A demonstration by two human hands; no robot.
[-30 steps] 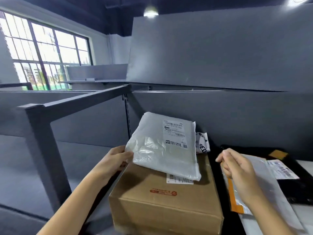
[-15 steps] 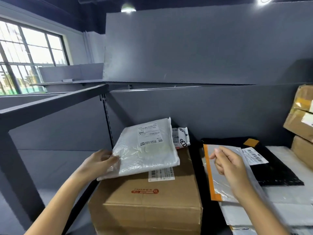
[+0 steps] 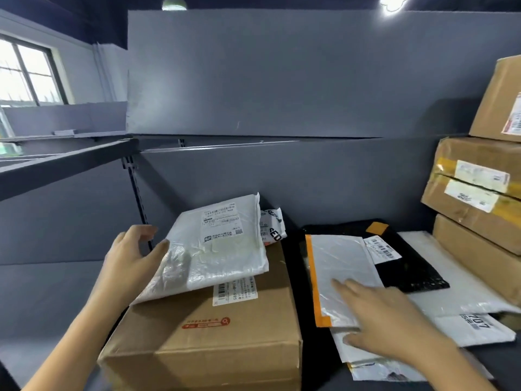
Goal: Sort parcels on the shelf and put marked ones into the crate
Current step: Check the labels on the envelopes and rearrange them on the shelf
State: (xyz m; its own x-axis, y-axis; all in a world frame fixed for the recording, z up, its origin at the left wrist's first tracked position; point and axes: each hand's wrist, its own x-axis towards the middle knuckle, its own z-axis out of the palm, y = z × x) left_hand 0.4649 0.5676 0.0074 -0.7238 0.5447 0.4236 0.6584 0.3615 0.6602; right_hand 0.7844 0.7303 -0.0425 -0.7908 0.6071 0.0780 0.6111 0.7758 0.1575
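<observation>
A white poly bag with a printed label lies tilted on top of a brown cardboard box, its left corner hanging over the box edge. My left hand is at that corner with fingers spread, the thumb just touching the bag. My right hand lies flat, fingers apart, on a white mailer with an orange strip. That mailer sits on a black mailer and other white mailers. No crate is in view.
A small white bag is wedged behind the box. Three brown cartons are stacked at the right. The grey back panel and a slotted upright bound the shelf; an upper shelf edge juts out at left.
My left hand has lowered the white poly bag onto the box and loosened its hold. My right hand has dropped from a raised curl to lie flat on the orange-strip mailer.
</observation>
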